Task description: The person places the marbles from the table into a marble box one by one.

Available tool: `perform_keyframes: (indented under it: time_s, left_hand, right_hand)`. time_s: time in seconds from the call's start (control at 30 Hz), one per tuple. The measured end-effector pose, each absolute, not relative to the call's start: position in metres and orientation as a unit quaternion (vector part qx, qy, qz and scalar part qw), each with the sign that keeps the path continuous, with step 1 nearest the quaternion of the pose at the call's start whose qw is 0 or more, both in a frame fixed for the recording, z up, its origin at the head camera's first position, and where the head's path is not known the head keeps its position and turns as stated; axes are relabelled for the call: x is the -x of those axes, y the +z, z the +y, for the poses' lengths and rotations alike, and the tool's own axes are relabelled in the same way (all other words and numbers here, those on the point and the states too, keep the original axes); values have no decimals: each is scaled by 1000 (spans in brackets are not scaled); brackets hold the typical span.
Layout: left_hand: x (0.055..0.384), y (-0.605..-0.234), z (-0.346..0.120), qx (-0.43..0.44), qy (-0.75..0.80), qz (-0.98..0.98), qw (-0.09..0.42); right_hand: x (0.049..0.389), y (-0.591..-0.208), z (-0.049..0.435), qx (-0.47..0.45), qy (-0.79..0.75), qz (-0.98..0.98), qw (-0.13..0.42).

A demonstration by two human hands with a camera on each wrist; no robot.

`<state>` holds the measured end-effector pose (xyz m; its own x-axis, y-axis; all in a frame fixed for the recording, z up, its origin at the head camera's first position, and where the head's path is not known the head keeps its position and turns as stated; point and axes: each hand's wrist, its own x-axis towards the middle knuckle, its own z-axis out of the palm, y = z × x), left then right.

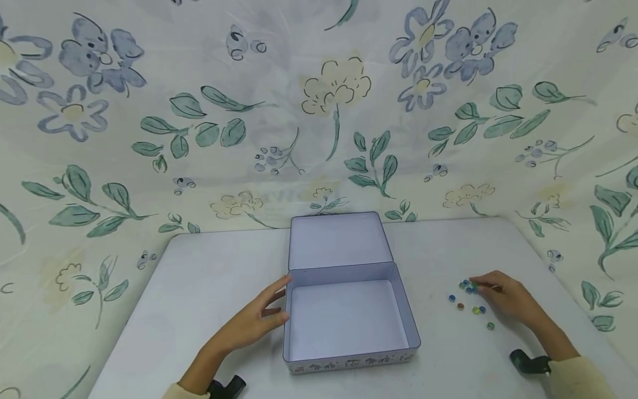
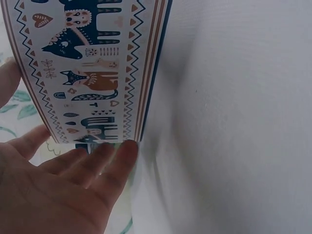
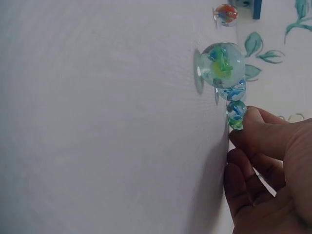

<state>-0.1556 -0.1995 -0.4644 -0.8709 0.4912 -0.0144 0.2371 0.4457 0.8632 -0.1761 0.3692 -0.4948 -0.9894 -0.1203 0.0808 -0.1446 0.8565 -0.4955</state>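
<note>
A metal tin box point(image 1: 351, 363) with its hinged lid point(image 1: 340, 241) tipped back stands on the table, its inside bare. My left hand point(image 1: 255, 320) touches the box's left wall with spread, loosely bent fingers. In the left wrist view, fingertips point(image 2: 127, 148) meet the patterned side point(image 2: 92, 73) of the box. To the right of the box lie several glass marbles point(image 1: 452, 298). My right hand point(image 1: 505, 296) is at the far cluster, pinching a marble point(image 3: 237, 113) between thumb and forefinger. A larger-looking clear marble point(image 3: 223, 66) with green swirls lies nearer that wrist camera.
A white table point(image 1: 219, 266) carries everything. Behind it hangs a floral cloth point(image 1: 279, 138). Loose marbles, among them a brownish-red marble point(image 1: 461, 306) and a green marble point(image 1: 490, 326), lie between the box and my right forearm. Black wrist devices point(image 1: 529, 363) sit on both wrists.
</note>
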Motion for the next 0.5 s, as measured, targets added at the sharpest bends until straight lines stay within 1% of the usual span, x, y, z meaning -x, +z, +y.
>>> perform_keyframes:
  time_s: [0.23,0.33,0.5]
  left_hand:
    - [155,-467,-198,-197,526,811,163]
    - [153,-469,-198,-202,549,791,180]
    - [151,-474,-198,-214,565,774,187]
  right_hand:
    - [180,-498,371,-76,257,-962,42]
    - [181,-497,370,-77,258,-962,48]
    - [180,-496,367,-72,260,-962,43]
